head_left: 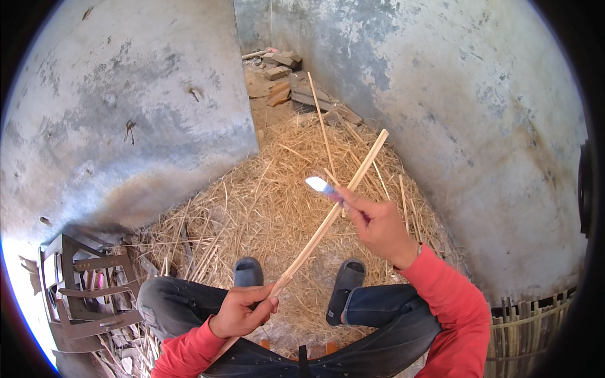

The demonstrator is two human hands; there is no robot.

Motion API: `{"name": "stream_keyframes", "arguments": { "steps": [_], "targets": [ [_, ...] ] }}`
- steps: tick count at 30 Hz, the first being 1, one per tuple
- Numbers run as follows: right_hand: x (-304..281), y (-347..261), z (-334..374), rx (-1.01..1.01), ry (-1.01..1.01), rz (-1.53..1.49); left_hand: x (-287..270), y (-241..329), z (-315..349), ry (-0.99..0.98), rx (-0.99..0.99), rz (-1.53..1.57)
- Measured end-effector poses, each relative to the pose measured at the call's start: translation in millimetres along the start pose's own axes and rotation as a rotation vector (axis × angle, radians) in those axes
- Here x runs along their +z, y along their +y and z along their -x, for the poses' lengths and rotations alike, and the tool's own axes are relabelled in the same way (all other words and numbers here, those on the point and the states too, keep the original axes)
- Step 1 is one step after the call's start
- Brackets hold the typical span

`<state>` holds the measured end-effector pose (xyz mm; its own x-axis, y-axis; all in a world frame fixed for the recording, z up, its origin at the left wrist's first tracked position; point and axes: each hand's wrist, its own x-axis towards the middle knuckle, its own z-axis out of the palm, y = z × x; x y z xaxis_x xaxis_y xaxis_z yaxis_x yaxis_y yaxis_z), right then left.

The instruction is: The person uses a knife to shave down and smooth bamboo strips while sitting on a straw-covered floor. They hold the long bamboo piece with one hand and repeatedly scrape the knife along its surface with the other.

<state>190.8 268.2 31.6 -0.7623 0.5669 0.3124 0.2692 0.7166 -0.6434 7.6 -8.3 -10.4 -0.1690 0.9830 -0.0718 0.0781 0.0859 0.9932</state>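
Observation:
A long pale wooden strip (314,240), possibly split bamboo, slants from between my legs up to the right. My left hand (242,310) is closed round its lower part, above my left thigh. In my closed right hand (381,230) is a knife (319,184). Its short bright blade points left, on the far side of the strip's upper half. The right thumb and fingers lie against or very near the strip, and most of the knife's handle is hidden in the grip.
Curly pale shavings (283,164) and loose thin sticks (321,120) cover the floor ahead. Bricks and boards (280,63) lie in the far corner. Concrete walls (479,126) flank both sides. A broken dark frame (94,293) leans at left; a slatted basket (529,334) stands at right.

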Motion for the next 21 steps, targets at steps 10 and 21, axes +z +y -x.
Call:
{"name": "stream_keyframes", "arguments": {
  "steps": [10, 21],
  "targets": [
    [34, -55, 25, -0.17, -0.205, -0.061, 2, 7, -4, 0.102, -0.055, 0.081],
    [-83, 39, -57, 0.088, 0.522, 0.127, -1, 6, 2, -0.004, 0.191, -0.137]
  ]
}}
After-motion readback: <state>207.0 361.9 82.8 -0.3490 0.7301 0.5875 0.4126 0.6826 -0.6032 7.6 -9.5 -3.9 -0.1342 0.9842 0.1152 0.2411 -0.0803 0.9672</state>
